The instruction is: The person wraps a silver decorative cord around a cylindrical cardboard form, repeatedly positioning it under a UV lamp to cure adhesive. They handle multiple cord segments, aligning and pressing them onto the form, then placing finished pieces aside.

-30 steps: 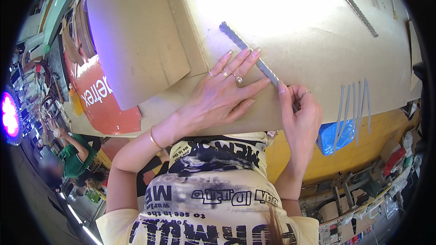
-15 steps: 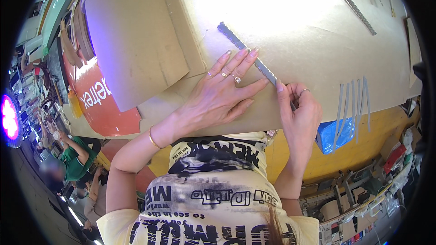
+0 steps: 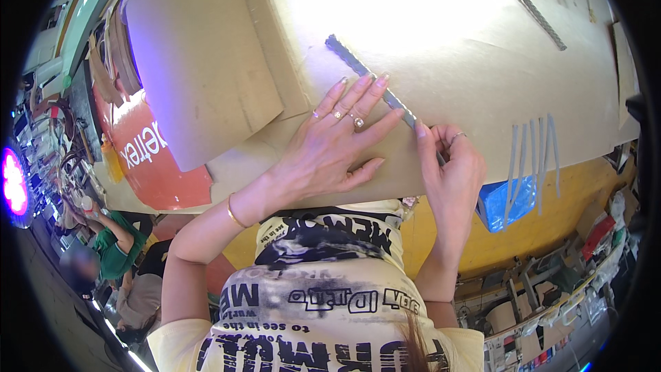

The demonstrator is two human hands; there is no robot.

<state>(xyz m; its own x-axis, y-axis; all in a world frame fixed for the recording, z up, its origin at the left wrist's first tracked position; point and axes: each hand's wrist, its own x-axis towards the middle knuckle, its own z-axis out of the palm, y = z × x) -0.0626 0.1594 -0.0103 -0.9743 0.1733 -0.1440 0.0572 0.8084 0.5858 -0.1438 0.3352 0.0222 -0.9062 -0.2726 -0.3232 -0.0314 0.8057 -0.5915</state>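
A grey braided strip (image 3: 359,63) with a pale edge lies slantwise on the brown-covered table, its far end free. My left hand (image 3: 334,139) is spread flat, palm down; its fingertips press on the middle of the strip, and rings show on its fingers. At the near end of the strip, my right hand (image 3: 451,162) pinches it between thumb and curled fingers. A dark bit of the strip shows inside that hand; the rest is hidden by the fingers.
Several thin grey strips (image 3: 526,158) hang over the table's near edge at right, above a blue packet (image 3: 502,207). Braided cords (image 3: 531,8) lie at the far right. A curled brown sheet (image 3: 206,62) and a red panel (image 3: 165,158) stand left. People work at far left.
Both hands and the strip keep nearly the same place, with only a slight shift. The whole view has moved a little; a person at far left has moved.
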